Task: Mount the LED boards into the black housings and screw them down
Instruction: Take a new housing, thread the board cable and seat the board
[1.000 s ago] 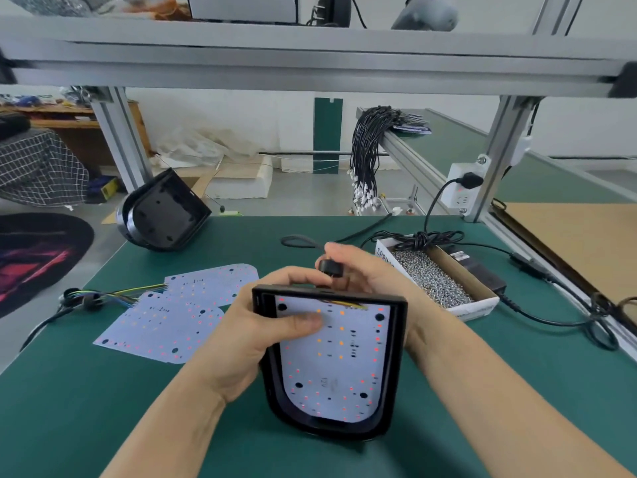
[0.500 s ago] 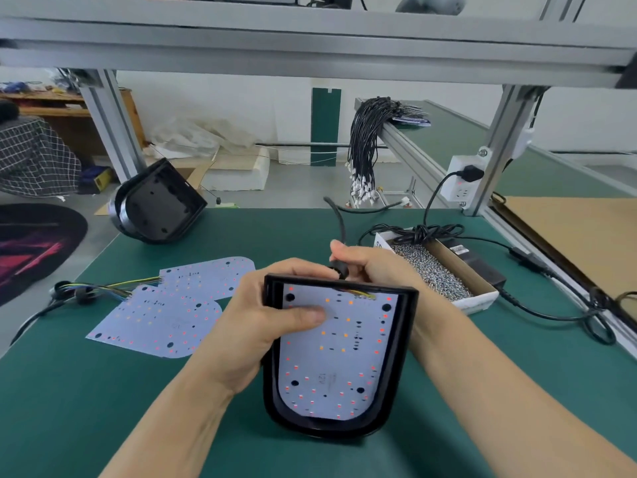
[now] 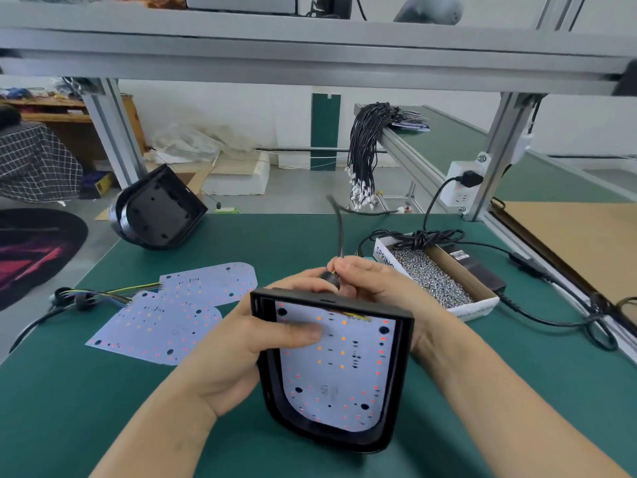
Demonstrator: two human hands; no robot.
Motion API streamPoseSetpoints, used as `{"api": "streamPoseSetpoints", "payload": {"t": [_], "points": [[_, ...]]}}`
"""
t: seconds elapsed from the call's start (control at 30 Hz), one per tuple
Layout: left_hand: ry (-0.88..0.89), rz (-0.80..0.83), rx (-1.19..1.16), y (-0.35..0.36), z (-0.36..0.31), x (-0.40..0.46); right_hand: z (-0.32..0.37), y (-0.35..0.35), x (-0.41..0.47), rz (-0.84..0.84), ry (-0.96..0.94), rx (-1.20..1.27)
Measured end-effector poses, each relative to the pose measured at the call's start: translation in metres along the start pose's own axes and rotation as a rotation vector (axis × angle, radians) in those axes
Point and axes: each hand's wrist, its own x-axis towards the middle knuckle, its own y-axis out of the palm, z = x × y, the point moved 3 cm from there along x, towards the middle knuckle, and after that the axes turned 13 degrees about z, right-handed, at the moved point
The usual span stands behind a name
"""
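Observation:
A black housing (image 3: 396,391) stands tilted on the green mat in front of me, with a white LED board (image 3: 341,374) lying inside it. My left hand (image 3: 241,350) grips the housing's left wall, thumb pressed on the board. Behind the housing's top edge, my right hand (image 3: 375,281) pinches a black cable grommet (image 3: 329,277) whose black cable (image 3: 339,229) rises upward. Two more LED boards (image 3: 162,322) with coloured wires lie to the left. Another black housing (image 3: 158,212) sits at the far left of the table.
A cardboard box of screws (image 3: 434,274) stands right of my hands, with a black power adapter (image 3: 475,270) and cables beside it. A bundle of black wires (image 3: 365,146) hangs off the neighbouring bench. Aluminium frame posts (image 3: 496,157) rise at the table's back corners.
The housing has tilted a little more upright toward me. The black cable has been drawn up and now rises behind my right hand instead of lying looped on the mat.

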Motion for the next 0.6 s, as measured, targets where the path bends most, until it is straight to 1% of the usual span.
{"api": "streamPoseSetpoints", "payload": {"t": [0.07, 0.13, 0.2, 0.33, 0.4, 0.5, 0.6], "points": [[0.025, 0.020, -0.031, 0.001, 0.001, 0.000, 0.001, 0.002, -0.001, -0.012, -0.018, -0.030], [0.043, -0.013, -0.053, 0.000, 0.002, 0.002, -0.002, 0.008, -0.002, -0.013, -0.026, -0.034], [0.070, -0.007, -0.042, 0.001, 0.002, 0.005, -0.005, 0.016, -0.001, 0.002, -0.060, -0.007], [0.073, 0.005, -0.047, -0.001, 0.003, 0.007, -0.013, 0.023, -0.002, -0.040, -0.144, 0.042], [0.057, -0.028, -0.083, -0.003, 0.005, 0.006, -0.017, 0.024, -0.004, -0.102, -0.164, 0.065], [0.071, -0.074, -0.111, -0.006, 0.008, 0.006, -0.020, 0.021, -0.003, -0.262, -0.174, -0.024], [0.078, -0.066, -0.116, -0.005, 0.009, 0.007, -0.017, 0.022, -0.002, -0.319, -0.214, -0.114]]}}
